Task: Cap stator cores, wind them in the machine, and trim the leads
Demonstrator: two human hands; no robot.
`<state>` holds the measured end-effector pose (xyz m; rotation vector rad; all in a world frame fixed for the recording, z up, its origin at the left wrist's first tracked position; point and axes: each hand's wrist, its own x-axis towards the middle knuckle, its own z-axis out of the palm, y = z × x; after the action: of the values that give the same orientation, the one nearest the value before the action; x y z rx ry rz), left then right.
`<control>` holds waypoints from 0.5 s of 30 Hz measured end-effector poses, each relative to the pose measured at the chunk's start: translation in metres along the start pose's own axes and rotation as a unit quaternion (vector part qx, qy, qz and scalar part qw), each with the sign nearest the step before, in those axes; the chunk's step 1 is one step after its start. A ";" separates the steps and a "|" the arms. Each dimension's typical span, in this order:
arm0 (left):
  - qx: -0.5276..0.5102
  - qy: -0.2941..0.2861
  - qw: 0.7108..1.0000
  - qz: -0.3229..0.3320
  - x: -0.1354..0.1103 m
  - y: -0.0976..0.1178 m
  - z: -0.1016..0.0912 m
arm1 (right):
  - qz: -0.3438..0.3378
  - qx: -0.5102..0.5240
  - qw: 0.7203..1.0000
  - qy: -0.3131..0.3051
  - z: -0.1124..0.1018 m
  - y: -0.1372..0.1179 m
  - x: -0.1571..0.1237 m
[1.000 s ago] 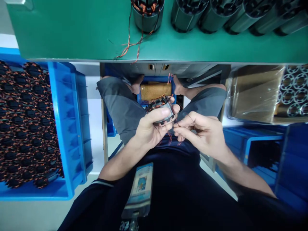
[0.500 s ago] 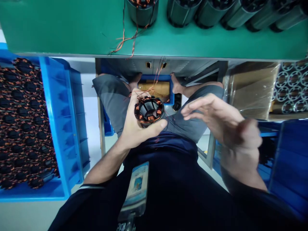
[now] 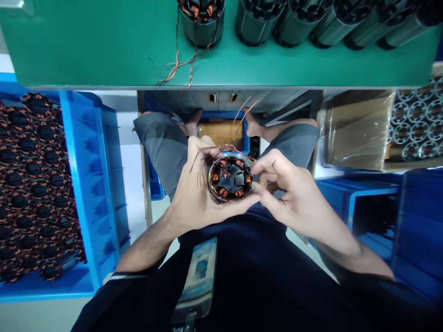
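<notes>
A round motor stator [image 3: 230, 178] with copper windings and loose copper wire ends sits over my lap, its open face turned up toward me. My left hand [image 3: 197, 193] is wrapped around its left side and underside. My right hand [image 3: 289, 196] grips its right rim with thumb and fingertips. Thin wire leads stick out from the top of the stator toward the bench.
A green bench [image 3: 104, 46] spans the top with a wired stator [image 3: 200, 18] and several dark cylinders [image 3: 311, 18] on it. A blue crate [image 3: 83, 193] full of wound stators stands at left. Blue bins [image 3: 360, 203] and stacked laminations [image 3: 415, 129] are at right.
The stator was turned so its face points up. My right hand let go of the wires, swung out to the right, then came back and gripped the stator's right rim.
</notes>
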<state>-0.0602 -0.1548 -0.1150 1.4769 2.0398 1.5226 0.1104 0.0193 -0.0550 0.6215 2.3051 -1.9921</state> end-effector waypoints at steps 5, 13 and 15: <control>-0.133 -0.041 0.987 -0.078 -0.001 -0.001 -0.006 | 0.010 0.055 0.997 -0.052 -0.004 -0.001 -0.004; -0.508 0.043 0.805 -0.302 -0.003 0.025 0.025 | -0.040 0.069 0.997 -0.004 0.004 -0.009 -0.007; -0.474 0.074 0.827 -0.294 -0.003 0.028 0.031 | -0.016 0.118 0.991 -0.054 0.016 0.016 -0.008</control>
<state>-0.0219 -0.1384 -0.1074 0.3134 1.2037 1.9079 0.1194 0.0038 -0.0704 0.4754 2.0485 -2.2737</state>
